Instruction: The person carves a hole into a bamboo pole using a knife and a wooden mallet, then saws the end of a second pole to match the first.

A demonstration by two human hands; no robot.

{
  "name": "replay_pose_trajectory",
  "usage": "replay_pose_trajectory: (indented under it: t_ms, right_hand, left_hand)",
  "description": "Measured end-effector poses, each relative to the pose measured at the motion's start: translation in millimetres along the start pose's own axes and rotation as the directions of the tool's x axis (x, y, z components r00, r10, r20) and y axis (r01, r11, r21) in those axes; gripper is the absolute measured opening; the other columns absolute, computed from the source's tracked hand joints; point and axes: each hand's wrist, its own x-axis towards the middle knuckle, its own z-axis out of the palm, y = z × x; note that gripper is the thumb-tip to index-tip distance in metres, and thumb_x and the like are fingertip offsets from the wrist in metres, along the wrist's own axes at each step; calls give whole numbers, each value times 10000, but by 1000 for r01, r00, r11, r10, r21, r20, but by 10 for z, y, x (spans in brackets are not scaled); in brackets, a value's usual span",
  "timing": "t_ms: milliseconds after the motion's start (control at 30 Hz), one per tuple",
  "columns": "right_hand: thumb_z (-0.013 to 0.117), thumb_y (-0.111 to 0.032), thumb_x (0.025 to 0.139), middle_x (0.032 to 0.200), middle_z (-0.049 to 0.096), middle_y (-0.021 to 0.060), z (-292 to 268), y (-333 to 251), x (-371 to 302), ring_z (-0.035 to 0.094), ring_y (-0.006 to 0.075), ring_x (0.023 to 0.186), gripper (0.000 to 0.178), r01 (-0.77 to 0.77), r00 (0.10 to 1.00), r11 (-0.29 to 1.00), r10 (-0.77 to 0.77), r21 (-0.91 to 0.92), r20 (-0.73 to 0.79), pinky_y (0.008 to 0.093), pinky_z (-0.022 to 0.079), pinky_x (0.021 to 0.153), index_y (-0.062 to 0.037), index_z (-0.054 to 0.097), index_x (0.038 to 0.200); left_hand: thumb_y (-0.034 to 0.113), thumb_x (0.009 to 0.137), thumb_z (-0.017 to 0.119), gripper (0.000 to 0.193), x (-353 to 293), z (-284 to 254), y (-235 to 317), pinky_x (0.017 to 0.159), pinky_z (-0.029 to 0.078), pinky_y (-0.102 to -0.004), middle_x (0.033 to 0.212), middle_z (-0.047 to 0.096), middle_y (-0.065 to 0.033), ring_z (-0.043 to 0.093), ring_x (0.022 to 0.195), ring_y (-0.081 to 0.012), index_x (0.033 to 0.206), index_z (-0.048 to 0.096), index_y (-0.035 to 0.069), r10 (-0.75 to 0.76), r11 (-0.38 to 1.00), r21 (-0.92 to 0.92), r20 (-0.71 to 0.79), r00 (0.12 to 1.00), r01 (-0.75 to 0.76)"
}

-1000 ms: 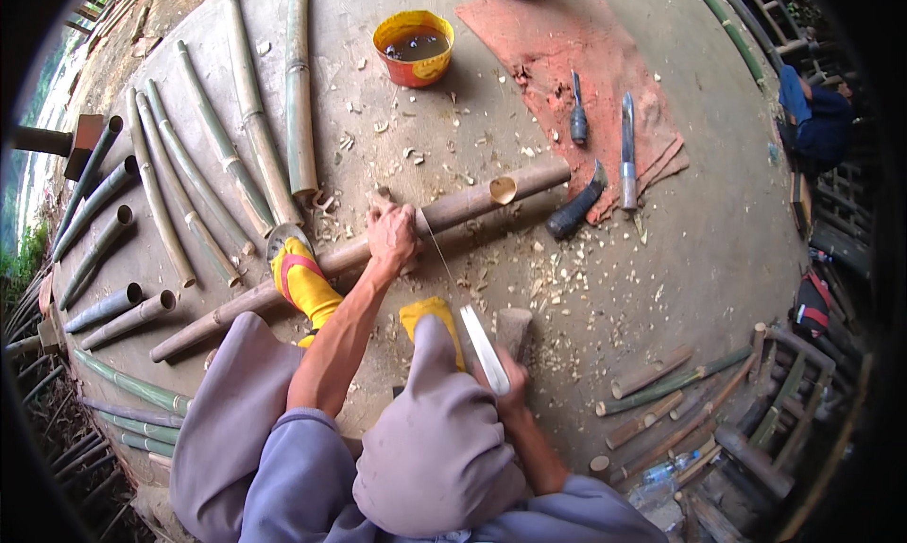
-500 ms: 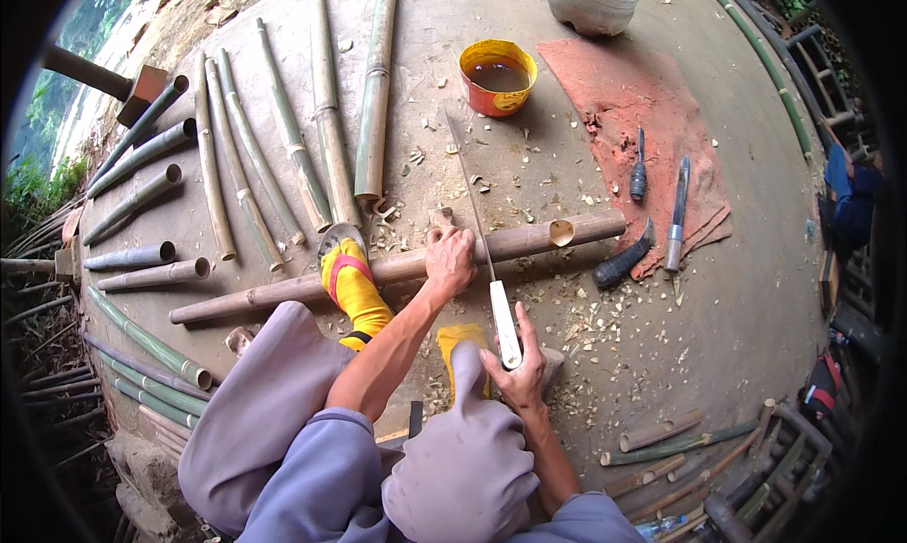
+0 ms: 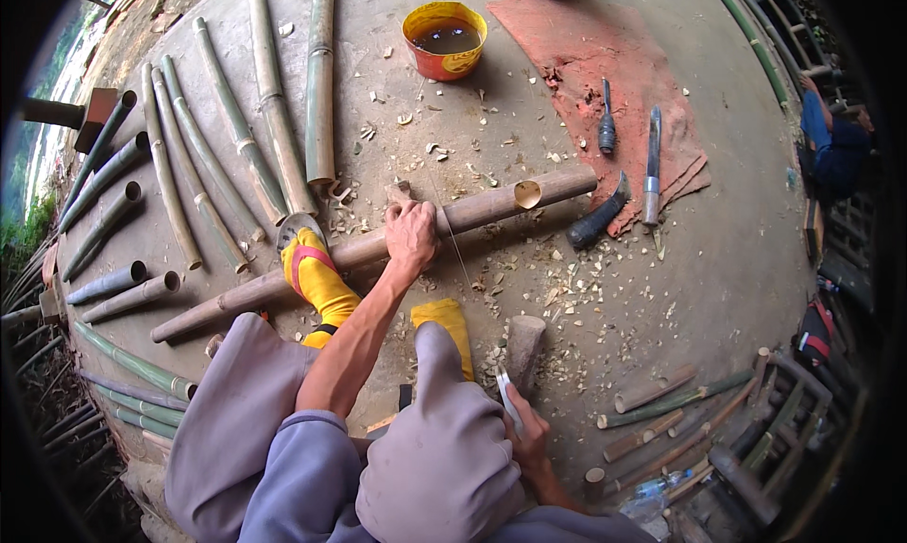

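Observation:
A brown bamboo pole (image 3: 487,209) lies slantwise before me, with a round hole near its right end. My left hand (image 3: 412,236) is closed over its middle and presses it. My foot in a yellow sock (image 3: 326,288) and sandal also rests on the pole, left of that hand. In my right hand (image 3: 531,439), low beside my knee, is the white handle of a handsaw (image 3: 508,398). The saw's thin blade crosses the pole just right of my left hand. A wooden piece (image 3: 399,191) sticks out behind the pole, partly hidden by my hand.
Several bamboo poles (image 3: 321,89) lie at the back left. A yellow-red tub of dark liquid (image 3: 444,40) stands behind. On a red cloth (image 3: 605,56) are a black-handled tool (image 3: 607,118) and a chisel-like tool (image 3: 653,170); a curved black-handled knife (image 3: 600,212) is beside it. Wood chips litter the ground.
My right hand has drawn the saw back toward me, bringing its blade down across the pole. My left hand stays on the pole. The whole view has shifted slightly.

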Motion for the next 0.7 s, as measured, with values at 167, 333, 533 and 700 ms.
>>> replay_pose_trajectory:
  t_ms: [167, 333, 533, 700]
  right_hand:
    - [551, -73, 911, 1150, 622, 234, 479, -236, 1342, 643, 372, 1003, 356, 24, 998, 994, -17, 111, -63, 374, 524, 812, 8, 553, 1258]
    - [585, -60, 887, 1127, 641, 228, 152, -41, 330, 643, 359, 1033, 343, -61, 998, 998, 61, 9, 16, 389, 528, 853, 17, 581, 1222]
    - [613, -78, 880, 1080, 662, 227, 106, 123, 128, 688, 309, 938, 340, -59, 998, 998, 59, 24, -22, 361, 543, 775, 26, 594, 1204]
    - [603, -112, 893, 1104, 652, 217, 539, -7, 1246, 697, 298, 893, 348, 74, 991, 989, -59, 129, -118, 331, 546, 743, -11, 589, 1225]
  left_hand:
    - [177, 627, 739, 310, 30, -63, 48, 917, 382, -432, 902, 659, -85, 584, 1030, -237, 882, 586, 90, 12, 1000, 1, 23, 1000, -12]
    - [202, 613, 768, 339, 99, -131, -133, 924, 373, -441, 923, 661, -92, 579, 1037, -246, 877, 587, 88, 1, 1000, -10, 34, 999, -1]
    - [184, 608, 766, 344, 59, -40, -55, 927, 378, -429, 905, 663, -96, 583, 1042, -255, 881, 584, 77, -8, 1000, -13, -12, 1000, 8]
    - [194, 621, 773, 349, 97, -44, 37, 922, 381, -452, 920, 671, -98, 579, 1056, -254, 888, 580, 81, 14, 1000, -1, 49, 999, -14]
